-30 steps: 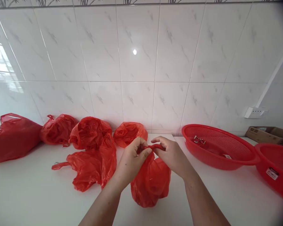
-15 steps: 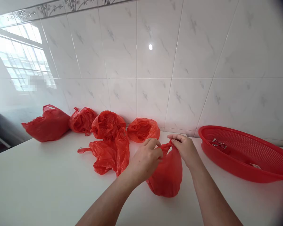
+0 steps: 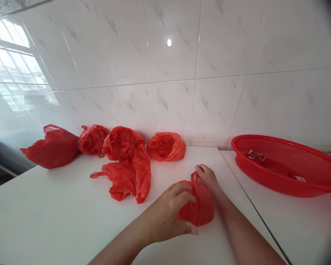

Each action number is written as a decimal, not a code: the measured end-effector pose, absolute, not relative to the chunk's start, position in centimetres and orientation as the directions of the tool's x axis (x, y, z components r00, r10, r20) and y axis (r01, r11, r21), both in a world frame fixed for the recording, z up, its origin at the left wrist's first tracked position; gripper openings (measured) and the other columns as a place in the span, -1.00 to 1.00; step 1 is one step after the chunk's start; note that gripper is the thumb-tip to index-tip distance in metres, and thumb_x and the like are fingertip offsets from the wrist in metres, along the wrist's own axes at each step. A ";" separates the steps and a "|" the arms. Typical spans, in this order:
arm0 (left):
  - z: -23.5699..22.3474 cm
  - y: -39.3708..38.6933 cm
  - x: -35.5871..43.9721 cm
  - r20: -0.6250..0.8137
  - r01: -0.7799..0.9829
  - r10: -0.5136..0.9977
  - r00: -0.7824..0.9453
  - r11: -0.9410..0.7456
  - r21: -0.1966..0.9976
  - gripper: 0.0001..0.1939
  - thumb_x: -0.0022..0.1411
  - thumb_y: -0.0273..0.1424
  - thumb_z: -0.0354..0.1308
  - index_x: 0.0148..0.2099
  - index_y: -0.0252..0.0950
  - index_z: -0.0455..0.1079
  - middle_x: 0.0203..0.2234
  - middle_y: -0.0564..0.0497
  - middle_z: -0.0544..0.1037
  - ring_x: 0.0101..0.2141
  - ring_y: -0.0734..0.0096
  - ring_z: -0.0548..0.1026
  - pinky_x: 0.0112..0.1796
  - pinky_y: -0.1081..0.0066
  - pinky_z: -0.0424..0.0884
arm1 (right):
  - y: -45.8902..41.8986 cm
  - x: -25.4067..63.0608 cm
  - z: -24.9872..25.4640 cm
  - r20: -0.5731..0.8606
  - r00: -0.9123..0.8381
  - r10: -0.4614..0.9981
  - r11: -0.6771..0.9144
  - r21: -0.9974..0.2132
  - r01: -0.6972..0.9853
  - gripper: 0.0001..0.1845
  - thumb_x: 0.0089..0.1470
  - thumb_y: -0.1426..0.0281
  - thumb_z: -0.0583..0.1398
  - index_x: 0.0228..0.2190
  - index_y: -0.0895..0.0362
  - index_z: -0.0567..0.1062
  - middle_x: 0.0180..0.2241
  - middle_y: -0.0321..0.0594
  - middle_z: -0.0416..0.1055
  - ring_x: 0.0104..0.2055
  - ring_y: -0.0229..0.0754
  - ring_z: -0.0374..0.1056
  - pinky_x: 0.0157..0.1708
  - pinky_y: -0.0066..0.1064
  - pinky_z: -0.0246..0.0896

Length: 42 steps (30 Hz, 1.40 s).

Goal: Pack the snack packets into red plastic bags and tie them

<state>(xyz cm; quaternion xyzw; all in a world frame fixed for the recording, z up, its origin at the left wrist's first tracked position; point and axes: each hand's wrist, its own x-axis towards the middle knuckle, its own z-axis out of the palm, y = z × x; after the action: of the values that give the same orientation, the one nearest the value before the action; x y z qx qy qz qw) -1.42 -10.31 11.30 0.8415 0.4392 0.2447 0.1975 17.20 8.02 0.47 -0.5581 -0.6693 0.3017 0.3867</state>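
A filled red plastic bag sits on the white table in front of me, its top gathered and a small handle loop standing up. My left hand is at the bag's left side, fingers curved and thumb apart, open and slightly blurred. It partly covers the bag, and I cannot tell whether it touches it. At the top right, my right hand has its fingers closed at the handle loop. What the bag contains is hidden.
A large red plastic basket with a few small packets stands on the right. Along the tiled wall sit a full red bag and several crumpled red bags. Another crumpled bag lies nearer. A seam runs across the table's right side.
My left hand has let go of the bag's top, spread its fingers and moved down beside it. The bag now rests lower, its top drawn in. The view has tilted and shifted somewhat.
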 end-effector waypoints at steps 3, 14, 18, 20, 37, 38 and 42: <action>10.0 -9.0 -0.4 0.326 0.703 0.852 0.410 -0.522 0.482 -0.14 -0.17 -0.12 0.38 0.19 -0.13 0.17 0.24 -0.20 0.06 0.21 -0.12 0.02 0.03 -0.02 0.24 | 8.1 17.4 0.0 0.213 -0.061 0.975 0.215 -0.834 0.509 -0.61 0.05 0.13 0.00 -0.31 0.13 0.46 -0.32 -0.19 0.49 -0.30 -0.16 0.36 -0.27 -0.36 0.17; 9.6 -12.0 -5.4 0.251 0.700 0.871 0.422 -0.489 0.520 -0.36 -0.06 -0.71 -0.07 0.01 -0.05 0.40 -0.26 0.05 0.54 -0.27 0.36 0.49 -0.28 0.44 0.39 | 8.4 16.5 -0.7 0.190 -0.098 0.977 0.200 -0.651 0.732 -0.72 0.07 0.27 0.01 -0.29 0.01 0.48 -0.24 -0.23 0.49 -0.31 -0.13 0.38 -0.37 -0.34 0.21; 11.4 -15.3 -11.0 0.518 0.779 0.854 -0.037 -0.300 0.550 -0.48 0.03 -0.66 -0.08 -0.04 -0.10 0.40 -0.18 0.03 0.51 -0.18 0.35 0.48 -0.18 0.40 0.39 | 6.2 12.5 -0.6 0.475 -0.264 0.840 0.475 -0.405 0.781 -0.64 0.12 0.44 -0.05 -0.16 0.11 0.47 -0.16 -0.08 0.43 -0.17 -0.07 0.36 -0.24 -0.28 0.25; 11.7 -16.5 -13.6 0.643 0.835 0.701 -0.308 -0.124 0.536 -0.54 0.04 -0.59 -0.02 -0.04 -0.09 0.37 -0.15 0.02 0.49 -0.16 0.29 0.46 -0.17 0.35 0.39 | 4.5 9.7 -0.5 0.578 -0.406 0.708 0.637 -0.275 0.720 -0.60 0.12 0.48 -0.02 -0.03 0.17 0.41 -0.08 0.02 0.38 -0.07 -0.01 0.32 -0.12 -0.21 0.24; 2.1 -10.2 -18.0 0.362 0.905 0.857 -0.366 0.236 0.355 -0.28 0.17 -0.14 0.05 0.31 -0.18 -0.06 0.31 -0.19 -0.16 0.25 0.08 0.04 0.09 0.17 0.21 | -1.5 4.2 -0.1 0.464 -0.773 0.433 0.902 -0.227 0.368 -0.30 0.11 0.14 0.14 0.22 0.01 0.08 -0.16 -0.12 0.39 -0.11 -0.05 0.27 -0.09 -0.17 0.20; 1.6 -9.4 -17.6 0.286 0.904 0.903 -0.321 0.201 0.378 -0.25 0.15 -0.15 0.06 0.32 -0.18 -0.09 0.31 -0.19 -0.14 0.24 0.09 0.07 0.08 0.21 0.22 | -1.6 4.4 -0.1 0.462 -0.764 0.450 0.893 -0.234 0.384 -0.35 0.11 0.13 0.13 0.19 0.02 0.15 -0.20 -0.14 0.39 -0.16 -0.07 0.27 -0.13 -0.19 0.21; -0.1 -5.8 -16.4 0.163 0.922 0.949 -0.269 0.205 0.327 -0.28 0.17 -0.17 0.02 0.33 -0.16 -0.09 0.26 -0.17 0.07 0.25 0.08 0.03 0.15 0.08 0.03 | -1.8 6.0 0.0 0.448 -0.736 0.507 0.862 -0.282 0.422 -0.62 0.15 0.09 0.06 -0.22 0.09 0.46 -0.33 -0.18 0.33 -0.27 -0.12 0.23 -0.23 -0.26 0.20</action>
<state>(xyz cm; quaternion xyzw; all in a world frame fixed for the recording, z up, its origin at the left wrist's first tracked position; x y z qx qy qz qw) -16.37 -5.85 -0.10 0.6033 0.7755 0.1824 0.0368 6.04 -1.84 -0.02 -0.2503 -0.9282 0.0809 0.2632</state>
